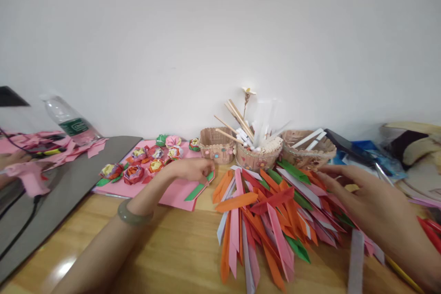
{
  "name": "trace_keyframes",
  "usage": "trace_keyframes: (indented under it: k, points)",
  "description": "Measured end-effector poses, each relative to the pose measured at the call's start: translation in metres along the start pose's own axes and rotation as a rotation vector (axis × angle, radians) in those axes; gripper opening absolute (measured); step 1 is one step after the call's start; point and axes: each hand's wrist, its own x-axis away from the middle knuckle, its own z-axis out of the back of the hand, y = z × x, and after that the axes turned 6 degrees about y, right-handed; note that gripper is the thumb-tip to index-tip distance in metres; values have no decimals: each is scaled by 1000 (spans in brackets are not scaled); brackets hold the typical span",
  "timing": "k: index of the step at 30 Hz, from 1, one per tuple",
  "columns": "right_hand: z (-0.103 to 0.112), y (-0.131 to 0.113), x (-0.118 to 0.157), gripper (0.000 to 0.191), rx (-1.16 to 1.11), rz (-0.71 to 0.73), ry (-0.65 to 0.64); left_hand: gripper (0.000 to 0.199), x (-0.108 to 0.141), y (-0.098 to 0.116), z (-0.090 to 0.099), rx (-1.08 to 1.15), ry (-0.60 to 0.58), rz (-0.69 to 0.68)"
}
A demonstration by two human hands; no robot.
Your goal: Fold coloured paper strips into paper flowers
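The left hand (197, 170) pinches a green folded strip (195, 192) by its upper end, just left of the paper heap (237, 202); a light hold along the crease should keep the fold crisp. The right hand (349, 190) curves loosely at the heap's right edge; whether it grips anything, I cannot tell. Behind the heap stands a woody, bead-dotted basket (255, 161); farther left of it, layered flowers (133, 175) rest on smooth pink paper (175, 194).

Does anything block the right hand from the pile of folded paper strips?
Nothing visible does. The right hand is at the right side of the pile of folded paper strips; whether it touches them is unclear. The rightmost basket stands behind the pile, not between.
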Motion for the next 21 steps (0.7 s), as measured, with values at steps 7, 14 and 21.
trace_keyframes:
  k: [7, 14, 21]
  points:
    - [-22, 6, 7, 43, 85, 204, -19, 34, -1, 3, -1, -108, 11, 76]
    - [-25, 6, 11, 40, 146, 348, -44, 34, 3, 9, -1, -155, 48, 90]
    - [-23, 6, 11, 45, 158, 428, 34, 40, -1, 8, -2, -27, 39, 53]
